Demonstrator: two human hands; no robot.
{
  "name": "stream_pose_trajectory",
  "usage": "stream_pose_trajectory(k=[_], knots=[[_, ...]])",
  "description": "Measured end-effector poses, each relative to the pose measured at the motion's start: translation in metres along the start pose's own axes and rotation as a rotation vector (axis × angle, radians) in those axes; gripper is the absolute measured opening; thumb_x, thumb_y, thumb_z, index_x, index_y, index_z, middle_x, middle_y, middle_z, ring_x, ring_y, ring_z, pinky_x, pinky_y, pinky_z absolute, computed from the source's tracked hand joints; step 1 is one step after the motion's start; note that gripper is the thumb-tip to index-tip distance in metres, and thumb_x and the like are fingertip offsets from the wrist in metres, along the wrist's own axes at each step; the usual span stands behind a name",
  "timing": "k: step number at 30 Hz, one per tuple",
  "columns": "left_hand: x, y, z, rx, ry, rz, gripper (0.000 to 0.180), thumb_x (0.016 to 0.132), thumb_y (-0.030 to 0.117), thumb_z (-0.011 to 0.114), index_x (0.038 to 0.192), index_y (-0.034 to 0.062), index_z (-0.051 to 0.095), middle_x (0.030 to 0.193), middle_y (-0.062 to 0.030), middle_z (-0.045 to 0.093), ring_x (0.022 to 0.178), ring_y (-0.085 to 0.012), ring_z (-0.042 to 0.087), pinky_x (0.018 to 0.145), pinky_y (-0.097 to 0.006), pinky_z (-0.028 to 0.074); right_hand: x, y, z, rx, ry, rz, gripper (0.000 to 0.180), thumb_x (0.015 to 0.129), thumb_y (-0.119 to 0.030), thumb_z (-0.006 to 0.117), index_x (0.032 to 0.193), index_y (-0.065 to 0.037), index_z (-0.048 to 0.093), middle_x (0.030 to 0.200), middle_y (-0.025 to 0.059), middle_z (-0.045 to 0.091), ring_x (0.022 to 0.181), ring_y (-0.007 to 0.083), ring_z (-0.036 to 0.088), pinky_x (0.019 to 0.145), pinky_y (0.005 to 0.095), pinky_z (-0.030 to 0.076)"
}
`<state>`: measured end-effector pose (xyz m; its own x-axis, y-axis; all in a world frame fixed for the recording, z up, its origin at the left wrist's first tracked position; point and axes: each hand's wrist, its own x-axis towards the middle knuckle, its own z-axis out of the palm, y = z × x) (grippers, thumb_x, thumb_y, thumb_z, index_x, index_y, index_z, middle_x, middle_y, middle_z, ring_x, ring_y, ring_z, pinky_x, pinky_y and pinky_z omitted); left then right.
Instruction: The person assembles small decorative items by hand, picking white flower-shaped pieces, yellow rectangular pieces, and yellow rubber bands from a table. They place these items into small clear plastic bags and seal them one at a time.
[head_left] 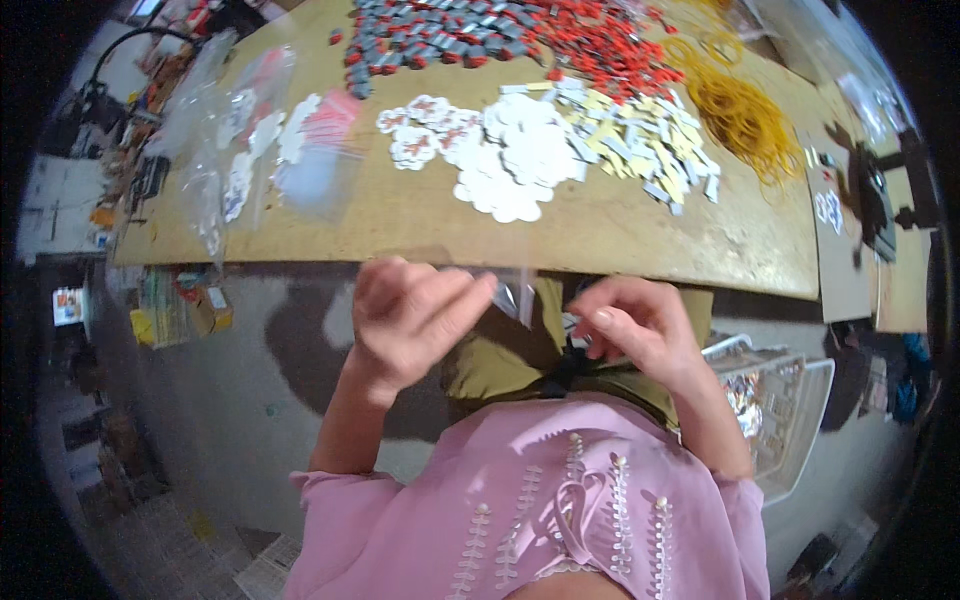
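Note:
My left hand [415, 318] is raised in front of the table's near edge, its fingers closed on a clear plastic bag [518, 292]. The bag is see-through, so its outline is hard to follow. To the right, my right hand [640, 325] has curled fingers with the thumb against them. Something small and pale shows by its fingertips, too blurred to name. Beyond the hands lie a pile of white scalloped cards [520, 150], some printed cards [425, 130], and a heap of grey and cream small blocks [640, 140].
On the table [400, 225], grey-and-red pieces [440, 35], red pieces [600, 45] and yellow rubber bands [740, 105] lie farther back. Plastic bags [255, 130] and a stack of clear bags with pink tops [318, 165] are at left. A white plastic basket [810, 410] stands at lower right.

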<state>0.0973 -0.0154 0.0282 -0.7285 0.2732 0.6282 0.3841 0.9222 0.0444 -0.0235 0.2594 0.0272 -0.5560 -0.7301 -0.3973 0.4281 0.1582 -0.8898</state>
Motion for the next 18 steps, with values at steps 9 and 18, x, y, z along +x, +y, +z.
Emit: stream_pose_trajectory(k=[9, 18], knots=[[0.009, 0.031, 0.019, -0.171, -0.089, 0.067, 0.029, 0.077, 0.013, 0.077, 0.106, 0.0158, 0.082, 0.105, 0.006, 0.07, 0.095, -0.0144, 0.062, 0.085, -0.032, 0.048, 0.001, 0.016, -0.009, 0.065, -0.151, 0.122, 0.023, 0.111, -0.021, 0.065, 0.1, -0.003, 0.073, 0.086, 0.0022, 0.077, 0.066, 0.0057, 0.068, 0.055, 0.0206, 0.05], [0.019, 0.08, 0.039, -0.799, -0.227, -0.669, 0.025, 0.084, 0.005, 0.088, 0.105, 0.0037, 0.074, 0.095, -0.0072, 0.072, 0.076, -0.0181, 0.071, 0.067, -0.032, 0.059, -0.001, 0.056, 0.005, 0.219, 0.057, -0.024, 0.023, 0.103, -0.017, 0.077, 0.085, -0.006, 0.07, 0.073, -0.001, 0.072, 0.057, 0.0023, 0.061, 0.05, 0.0185, 0.046]])
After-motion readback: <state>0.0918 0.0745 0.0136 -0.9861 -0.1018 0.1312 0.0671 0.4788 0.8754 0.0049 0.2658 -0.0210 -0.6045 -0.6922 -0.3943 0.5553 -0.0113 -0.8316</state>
